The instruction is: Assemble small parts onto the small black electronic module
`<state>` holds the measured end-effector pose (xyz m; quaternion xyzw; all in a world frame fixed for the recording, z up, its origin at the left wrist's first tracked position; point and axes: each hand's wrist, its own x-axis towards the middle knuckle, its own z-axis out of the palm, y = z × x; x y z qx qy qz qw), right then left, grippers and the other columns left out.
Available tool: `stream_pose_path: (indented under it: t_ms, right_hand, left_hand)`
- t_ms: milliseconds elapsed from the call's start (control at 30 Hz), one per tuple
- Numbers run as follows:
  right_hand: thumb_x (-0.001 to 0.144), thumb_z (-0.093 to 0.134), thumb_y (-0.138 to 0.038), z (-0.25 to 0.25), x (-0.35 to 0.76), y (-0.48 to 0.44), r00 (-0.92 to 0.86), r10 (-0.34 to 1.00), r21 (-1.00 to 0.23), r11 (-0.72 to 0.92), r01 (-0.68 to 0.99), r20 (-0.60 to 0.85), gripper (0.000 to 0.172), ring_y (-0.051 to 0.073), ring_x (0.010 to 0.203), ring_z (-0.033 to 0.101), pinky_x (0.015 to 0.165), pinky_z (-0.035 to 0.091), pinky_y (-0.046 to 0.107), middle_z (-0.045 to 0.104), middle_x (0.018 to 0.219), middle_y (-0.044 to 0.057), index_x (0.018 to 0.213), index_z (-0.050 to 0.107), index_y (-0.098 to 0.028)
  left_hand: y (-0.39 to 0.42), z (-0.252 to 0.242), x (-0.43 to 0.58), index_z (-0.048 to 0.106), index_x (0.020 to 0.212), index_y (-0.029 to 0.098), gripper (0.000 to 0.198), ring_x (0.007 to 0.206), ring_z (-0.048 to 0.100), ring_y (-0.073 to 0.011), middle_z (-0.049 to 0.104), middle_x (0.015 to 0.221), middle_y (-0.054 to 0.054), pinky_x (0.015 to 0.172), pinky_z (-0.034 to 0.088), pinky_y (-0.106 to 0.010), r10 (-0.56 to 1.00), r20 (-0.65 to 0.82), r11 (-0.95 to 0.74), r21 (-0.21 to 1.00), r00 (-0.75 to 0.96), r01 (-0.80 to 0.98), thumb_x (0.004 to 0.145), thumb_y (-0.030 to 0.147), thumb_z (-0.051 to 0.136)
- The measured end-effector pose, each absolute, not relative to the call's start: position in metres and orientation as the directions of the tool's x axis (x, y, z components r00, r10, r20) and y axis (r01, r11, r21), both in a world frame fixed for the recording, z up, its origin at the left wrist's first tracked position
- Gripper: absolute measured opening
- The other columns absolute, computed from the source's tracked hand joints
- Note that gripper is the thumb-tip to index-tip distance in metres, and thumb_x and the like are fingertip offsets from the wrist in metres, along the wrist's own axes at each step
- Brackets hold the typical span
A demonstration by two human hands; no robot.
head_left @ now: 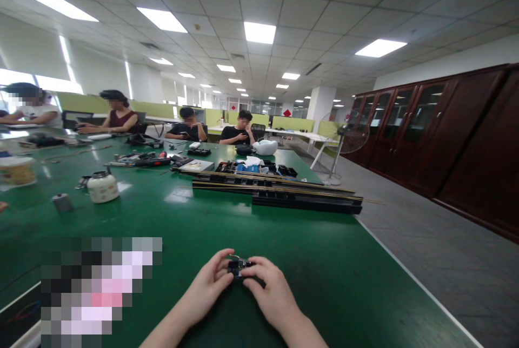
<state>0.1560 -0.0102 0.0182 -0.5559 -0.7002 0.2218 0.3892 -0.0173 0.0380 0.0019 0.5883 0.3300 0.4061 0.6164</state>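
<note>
A small black device with metallic parts (239,267) is held between my two hands, just above the green tabletop (324,261). Around its left side curl the thumb and fingers of my left hand (217,275). My right hand (265,280) pinches its right side with thumb and fingertips. The fingers cover much of the piece, so its exact kind cannot be made out.
Long black rails (308,200) with thin brass-coloured rods lie across the table ahead. To the left stand a white jar (102,187) and a grey cylinder (62,202). Tools (150,161) lie farther back. Several people sit beyond; a fan (338,142) stands right of the table.
</note>
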Motion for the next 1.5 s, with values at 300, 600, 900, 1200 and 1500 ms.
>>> stream_pose_path:
  t_ms: [300, 600, 900, 1200, 1500]
  right_hand:
    - [0.076, 0.054, -0.015, 0.018, 0.155, -0.012, -0.079, 0.933, -0.747, 0.33, 0.577, 0.351, 0.026, 0.019, 0.105, 0.054, 0.094, 0.041, 0.035, 0.06, 0.109, 0.002, 0.097, 0.063, -0.028]
    - [0.07, 0.055, -0.012, 0.01, 0.156, -0.009, -0.005, 0.926, -0.801, 0.329, 0.5, 0.377, 0.039, 0.02, 0.103, 0.056, 0.093, 0.042, 0.036, 0.062, 0.107, 0.003, 0.106, 0.056, -0.025]
    - [0.071, 0.052, -0.012, 0.006, 0.156, -0.009, -0.015, 0.926, -0.794, 0.331, 0.51, 0.376, 0.041, 0.019, 0.106, 0.055, 0.095, 0.041, 0.036, 0.06, 0.111, 0.003, 0.11, 0.054, -0.025]
    - [0.073, 0.047, -0.01, 0.01, 0.155, -0.009, -0.061, 0.935, -0.762, 0.322, 0.562, 0.35, 0.04, 0.019, 0.109, 0.053, 0.097, 0.04, 0.035, 0.059, 0.114, 0.003, 0.109, 0.055, -0.025]
    - [0.079, 0.041, -0.015, 0.008, 0.157, -0.009, -0.055, 0.92, -0.732, 0.344, 0.588, 0.388, 0.034, 0.02, 0.104, 0.056, 0.093, 0.043, 0.036, 0.062, 0.109, 0.005, 0.109, 0.056, -0.022]
  left_hand:
    - [0.038, -0.005, -0.016, 0.046, 0.109, 0.023, 0.045, 0.082, 0.062, -0.0172, 0.057, 0.105, -0.004, 0.082, 0.046, -0.033, 0.914, 0.079, -0.093, 0.996, 0.398, 0.017, 0.067, 0.022, 0.061]
    - [0.038, -0.005, -0.016, 0.047, 0.111, 0.024, 0.044, 0.08, 0.061, -0.0163, 0.06, 0.096, -0.001, 0.082, 0.045, -0.032, 0.934, 0.149, -0.203, 0.969, 0.323, 0.138, 0.069, 0.015, 0.055]
    - [0.039, -0.008, -0.017, 0.039, 0.123, 0.022, 0.054, 0.094, 0.059, -0.0194, 0.059, 0.103, -0.005, 0.089, 0.042, -0.035, 0.918, 0.15, -0.203, 0.973, 0.366, 0.109, 0.071, 0.015, 0.053]
    - [0.038, -0.006, -0.021, 0.051, 0.113, 0.024, 0.043, 0.097, 0.057, -0.0227, 0.064, 0.099, -0.005, 0.089, 0.039, -0.036, 0.925, 0.196, -0.316, 0.875, 0.326, 0.368, 0.071, 0.019, 0.055]
    - [0.036, -0.005, -0.02, 0.049, 0.115, 0.024, 0.045, 0.095, 0.056, -0.021, 0.064, 0.097, -0.004, 0.088, 0.039, -0.034, 0.93, 0.187, -0.331, 0.8, 0.316, 0.5, 0.07, 0.017, 0.052]
